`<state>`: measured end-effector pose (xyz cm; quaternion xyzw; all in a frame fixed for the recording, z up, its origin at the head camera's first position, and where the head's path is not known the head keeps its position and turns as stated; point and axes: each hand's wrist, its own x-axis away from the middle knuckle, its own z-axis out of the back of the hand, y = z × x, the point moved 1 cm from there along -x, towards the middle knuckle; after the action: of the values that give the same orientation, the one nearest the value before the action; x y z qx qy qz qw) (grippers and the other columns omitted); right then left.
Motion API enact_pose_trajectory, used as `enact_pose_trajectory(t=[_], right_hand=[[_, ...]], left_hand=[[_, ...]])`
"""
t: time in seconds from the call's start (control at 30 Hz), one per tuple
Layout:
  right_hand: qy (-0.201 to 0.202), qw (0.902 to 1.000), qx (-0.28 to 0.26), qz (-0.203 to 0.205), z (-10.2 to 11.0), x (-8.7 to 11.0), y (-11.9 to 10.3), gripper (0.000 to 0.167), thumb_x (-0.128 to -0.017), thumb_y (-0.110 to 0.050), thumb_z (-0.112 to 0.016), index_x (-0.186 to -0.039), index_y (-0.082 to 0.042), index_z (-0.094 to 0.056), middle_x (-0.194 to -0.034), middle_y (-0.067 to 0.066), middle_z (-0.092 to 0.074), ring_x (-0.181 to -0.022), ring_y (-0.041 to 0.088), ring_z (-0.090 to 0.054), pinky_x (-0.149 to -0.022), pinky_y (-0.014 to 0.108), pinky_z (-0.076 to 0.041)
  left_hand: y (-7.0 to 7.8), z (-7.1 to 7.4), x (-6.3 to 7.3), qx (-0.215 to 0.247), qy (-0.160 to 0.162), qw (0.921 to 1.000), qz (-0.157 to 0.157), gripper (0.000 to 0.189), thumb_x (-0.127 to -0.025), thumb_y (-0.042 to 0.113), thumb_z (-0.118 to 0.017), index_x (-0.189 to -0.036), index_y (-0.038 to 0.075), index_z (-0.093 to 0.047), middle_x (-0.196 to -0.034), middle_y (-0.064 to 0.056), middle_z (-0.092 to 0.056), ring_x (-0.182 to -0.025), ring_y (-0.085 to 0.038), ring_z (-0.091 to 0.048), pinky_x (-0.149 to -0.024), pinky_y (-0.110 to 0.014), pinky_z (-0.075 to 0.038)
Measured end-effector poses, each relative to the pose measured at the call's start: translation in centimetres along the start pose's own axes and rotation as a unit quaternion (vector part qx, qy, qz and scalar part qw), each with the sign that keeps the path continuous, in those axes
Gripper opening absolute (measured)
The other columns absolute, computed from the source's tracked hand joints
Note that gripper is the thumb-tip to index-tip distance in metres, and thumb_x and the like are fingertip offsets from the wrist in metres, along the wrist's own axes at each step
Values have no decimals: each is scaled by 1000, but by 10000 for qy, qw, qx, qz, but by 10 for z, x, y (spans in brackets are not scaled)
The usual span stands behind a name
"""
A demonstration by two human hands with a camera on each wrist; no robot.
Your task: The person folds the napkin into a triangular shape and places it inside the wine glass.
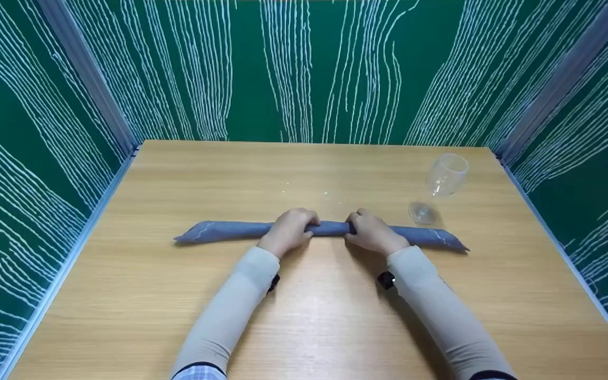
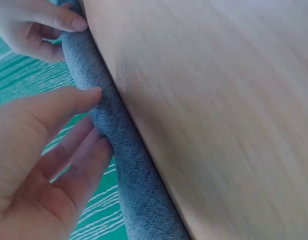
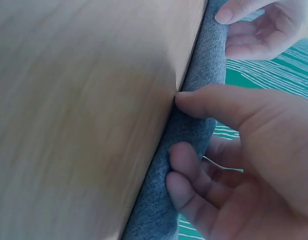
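Observation:
A blue-grey cloth [image 1: 330, 228], rolled into a long narrow tube, lies sideways across the middle of the table. Its two ends taper to points, and pale stitch-like lines show near them. My left hand [image 1: 292, 229] holds the roll left of its centre; in the left wrist view the thumb [image 2: 91, 99] lies on the cloth, with bent fingers against its other side. Right of centre, my right hand [image 1: 373, 232] grips the same roll between thumb [image 3: 194, 102] and curled fingers. A short stretch of cloth shows between the hands.
A clear stemmed glass [image 1: 444, 179] stands upright beyond the roll's right part, close to it. Small pale specks lie on the wooden table [image 1: 219, 179] beyond the hands. Green walls [image 1: 330, 63] with white wavy lines enclose the back and sides.

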<state>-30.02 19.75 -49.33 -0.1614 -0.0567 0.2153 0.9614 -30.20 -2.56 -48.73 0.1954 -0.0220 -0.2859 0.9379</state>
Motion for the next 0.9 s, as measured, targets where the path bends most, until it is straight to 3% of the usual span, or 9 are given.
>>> enact_pose_trajectory(t=[0.23,0.53,0.9], right_hand=[[-325,9985,-386,-217,1,0,4,38,-94,-18,-67,-120,8,-59,-111,20,-56,-97,34,-59,-87,48,-51],[-481,9981,-312,-244,-2,-3,4,39,-91,-19,-66,-119,7,-57,-108,17,-54,-94,31,-56,-85,47,-49],[-608,9975,-355,99,3,3,1,25,-91,-16,-64,-106,0,-52,-96,11,-47,-82,27,-47,-74,44,-43]], left_hand=[[-6,-2,0,-239,-281,9982,482,42,-95,19,-70,-131,1,-61,-126,-16,-64,-120,-31,-58,-102,-40,-46],[-2,-1,-1,-577,-592,9947,610,38,-94,22,-70,-127,5,-68,-121,-13,-61,-115,-31,-57,-100,-42,-47],[-2,0,-1,-466,-724,9940,680,32,-93,20,-67,-121,6,-68,-115,-10,-56,-104,-28,-54,-91,-42,-48]])
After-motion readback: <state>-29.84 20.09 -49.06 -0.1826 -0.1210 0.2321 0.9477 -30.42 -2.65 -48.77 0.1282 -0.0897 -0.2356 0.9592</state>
